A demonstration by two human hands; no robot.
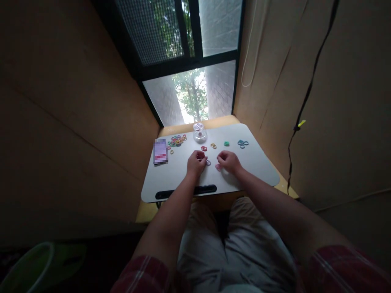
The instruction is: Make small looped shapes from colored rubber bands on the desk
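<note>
I have both hands over the white table [177,175], a little apart from each other. My left hand [196,162] has its fingers bent inward and drawn close together; a pale strand shows at them, but I cannot tell whether I have hold of it. Just beside those fingertips lies a pale purple band [208,162] on the tabletop. The fingers of my right hand [229,161] are curled, their tips near one another, and whether they pinch anything I cannot make out; some pink bands [218,167] lie right by them, on the side toward me. Beyond my hands, small groups run from left to right: red bands [203,148], yellow bands [213,145], green bands [226,143] and blue bands [243,143], each apart from the next. Farther left is a loose mixed pile of bands [177,141], near a purplish packet [160,151], its surface blurred. A clear jar [200,133] stands at the back, toward the window [191,89].
</note>
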